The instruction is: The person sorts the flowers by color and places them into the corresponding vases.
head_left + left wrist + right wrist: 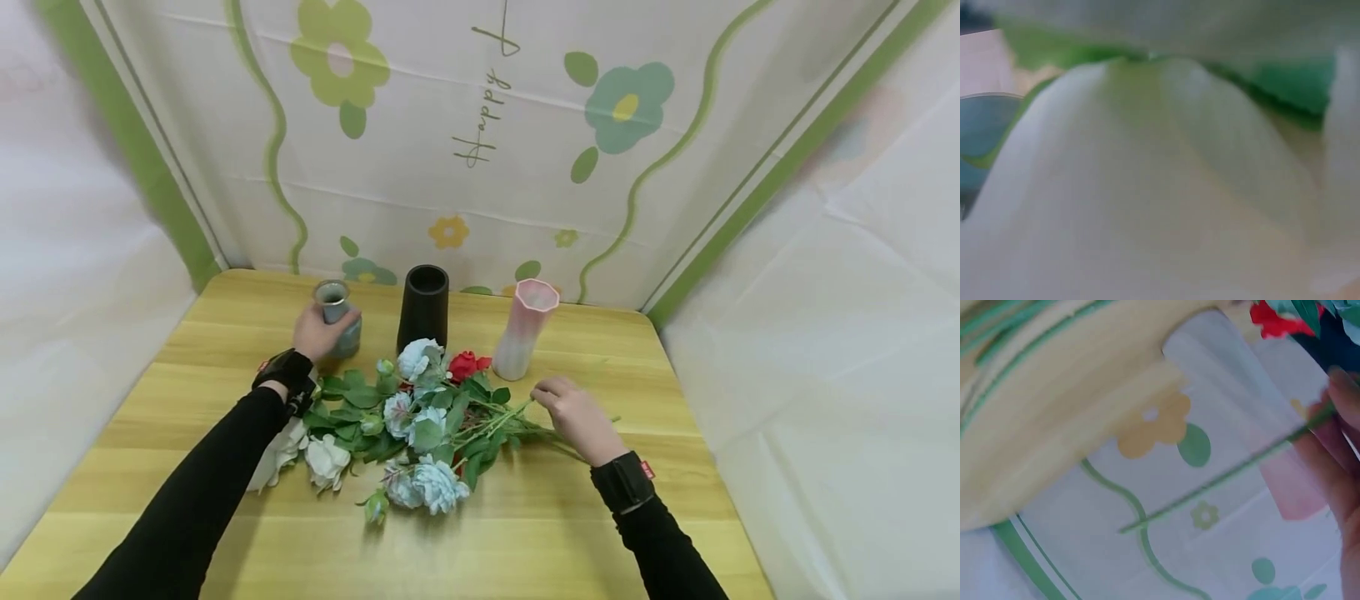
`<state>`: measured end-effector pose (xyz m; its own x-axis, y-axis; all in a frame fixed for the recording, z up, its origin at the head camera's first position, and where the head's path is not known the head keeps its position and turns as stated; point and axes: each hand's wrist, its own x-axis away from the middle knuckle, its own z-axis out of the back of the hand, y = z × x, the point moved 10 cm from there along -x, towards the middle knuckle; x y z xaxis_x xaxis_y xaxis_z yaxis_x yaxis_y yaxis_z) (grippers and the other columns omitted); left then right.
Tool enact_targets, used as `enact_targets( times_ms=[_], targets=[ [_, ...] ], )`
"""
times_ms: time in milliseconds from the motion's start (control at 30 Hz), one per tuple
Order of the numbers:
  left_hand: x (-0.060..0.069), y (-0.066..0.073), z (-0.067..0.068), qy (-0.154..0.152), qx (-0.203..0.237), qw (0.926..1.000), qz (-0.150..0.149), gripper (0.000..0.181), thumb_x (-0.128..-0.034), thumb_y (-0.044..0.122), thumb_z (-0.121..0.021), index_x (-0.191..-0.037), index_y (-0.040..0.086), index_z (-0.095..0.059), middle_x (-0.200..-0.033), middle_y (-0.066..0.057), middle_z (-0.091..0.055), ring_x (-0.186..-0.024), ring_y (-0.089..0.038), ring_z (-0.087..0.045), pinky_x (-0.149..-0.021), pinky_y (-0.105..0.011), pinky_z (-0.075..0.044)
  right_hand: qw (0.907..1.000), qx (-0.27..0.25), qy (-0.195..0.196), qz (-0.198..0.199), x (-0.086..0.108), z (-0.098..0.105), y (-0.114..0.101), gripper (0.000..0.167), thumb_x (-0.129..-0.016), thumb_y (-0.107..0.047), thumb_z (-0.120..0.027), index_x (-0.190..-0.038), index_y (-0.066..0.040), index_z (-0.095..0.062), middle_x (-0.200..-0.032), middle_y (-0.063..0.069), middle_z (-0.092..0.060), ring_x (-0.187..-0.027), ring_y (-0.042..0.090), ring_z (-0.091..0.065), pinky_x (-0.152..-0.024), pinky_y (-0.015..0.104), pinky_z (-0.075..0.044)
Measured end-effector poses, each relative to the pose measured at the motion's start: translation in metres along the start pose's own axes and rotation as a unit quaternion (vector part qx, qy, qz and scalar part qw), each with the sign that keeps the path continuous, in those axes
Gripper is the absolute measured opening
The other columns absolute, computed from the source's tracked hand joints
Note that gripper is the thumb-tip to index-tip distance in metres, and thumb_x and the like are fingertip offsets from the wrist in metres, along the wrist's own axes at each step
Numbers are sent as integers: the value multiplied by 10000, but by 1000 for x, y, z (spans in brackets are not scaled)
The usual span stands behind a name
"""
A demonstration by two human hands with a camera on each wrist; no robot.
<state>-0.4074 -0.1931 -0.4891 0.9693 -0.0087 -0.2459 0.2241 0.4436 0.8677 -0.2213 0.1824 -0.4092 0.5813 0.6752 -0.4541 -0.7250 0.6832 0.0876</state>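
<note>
My left hand point(315, 333) grips a small blue-grey vase point(347, 340) at the table's back left, thumb across its front. My right hand point(576, 417) pinches a green flower stem point(1222, 478); in the right wrist view its free end sticks out beyond the fingers. Which bloom this stem bears cannot be told. Between the hands lies a heap of artificial flowers: light blue blooms point(438, 483), a red rose point(467, 367) and white blooms point(327, 462), with stems toward the right. Blurred white petals point(1147, 187) fill most of the left wrist view, hiding the left hand there.
A tall black vase point(423, 312) stands behind the flowers. To its right is a pink-and-white vase point(525, 329), close to the red rose. The wooden table point(555, 533) meets a printed cloth backdrop point(420, 167), with white cloth point(817, 358) along both sides.
</note>
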Motion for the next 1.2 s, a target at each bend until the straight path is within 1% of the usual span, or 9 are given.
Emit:
enact_targets(
  times_ms=[267,433,533,567,733,833,967,1067,1200],
  targets=[
    [-2,7,-4,-97,-44,9999,95,525,-961,293,-661,-1322,-54,-502,-1259,-311,-522,-1166,-483,-489,-984,-580,-364,9910,-229,1265,-368,-7,45,23,282,-786,140,-731,-1045,29,-727,-1016,140,-659,-926,292,-638,-808,354,-535],
    [-4,6,-3,-32,-145,9997,212,480,-955,238,-669,-1256,-105,-518,-1184,-333,-546,-1100,-487,-521,-947,-574,-392,9720,-739,2090,-774,-11,48,36,196,-881,14,-713,-1074,2,-739,-1015,132,-675,-910,289,-651,-810,361,-527],
    [-5,5,-3,15,-108,9996,250,477,-953,233,-672,-1257,-103,-522,-1185,-331,-552,-1102,-484,-524,-945,-570,-396,9551,-1205,2553,-899,-8,26,57,195,-906,-53,-710,-1096,-52,-752,-1024,93,-696,-893,232,-669,-781,321,-530],
    [-5,4,-4,28,-104,9996,263,481,-951,235,-674,-1262,-99,-521,-1191,-329,-551,-1108,-482,-524,-950,-573,-394,9530,-1344,2514,-1025,-19,37,51,199,-869,-1,-733,-1066,-23,-755,-991,112,-702,-859,251,-676,-752,334,-540],
    [-4,5,-9,-61,51,9995,293,516,-955,311,-668,-1305,-38,-519,-1253,-291,-545,-1164,-464,-510,-983,-578,-379,9392,-1609,2776,-1224,2,-42,118,322,-893,-71,-733,-1202,-162,-721,-1137,6,-686,-963,159,-669,-777,244,-534],
    [-4,7,-10,-73,50,9996,271,507,-958,314,-660,-1290,-44,-525,-1236,-291,-553,-1153,-463,-517,-978,-579,-382,9142,-2353,3015,-1339,-2,-55,132,347,-930,-102,-700,-1266,-184,-682,-1210,1,-658,-1058,170,-648,-828,253,-529],
    [-5,10,-10,-10,32,9998,183,474,-957,289,-665,-1269,-46,-543,-1217,-287,-568,-1131,-458,-534,-967,-575,-393,8700,-3334,3226,-1667,-48,28,74,268,-927,-14,-676,-1191,-48,-704,-1132,139,-673,-1016,281,-657,-828,366,-546],
    [-6,11,-9,20,-12,9999,170,456,-954,284,-670,-1244,-49,-558,-1197,-284,-583,-1106,-452,-552,-952,-573,-407,8405,-3894,3321,-1781,-68,52,53,268,-925,-6,-676,-1193,-6,-683,-1119,188,-648,-983,309,-652,-817,395,-546],
    [-7,9,-11,7,-32,9997,243,469,-949,304,-674,-1231,-54,-562,-1188,-283,-588,-1093,-449,-559,-938,-572,-418,8115,-4297,3511,-1831,-60,-32,105,476,-895,-20,-718,-1344,-82,-573,-1190,144,-616,-1016,293,-639,-838,367,-531]
  ],
)
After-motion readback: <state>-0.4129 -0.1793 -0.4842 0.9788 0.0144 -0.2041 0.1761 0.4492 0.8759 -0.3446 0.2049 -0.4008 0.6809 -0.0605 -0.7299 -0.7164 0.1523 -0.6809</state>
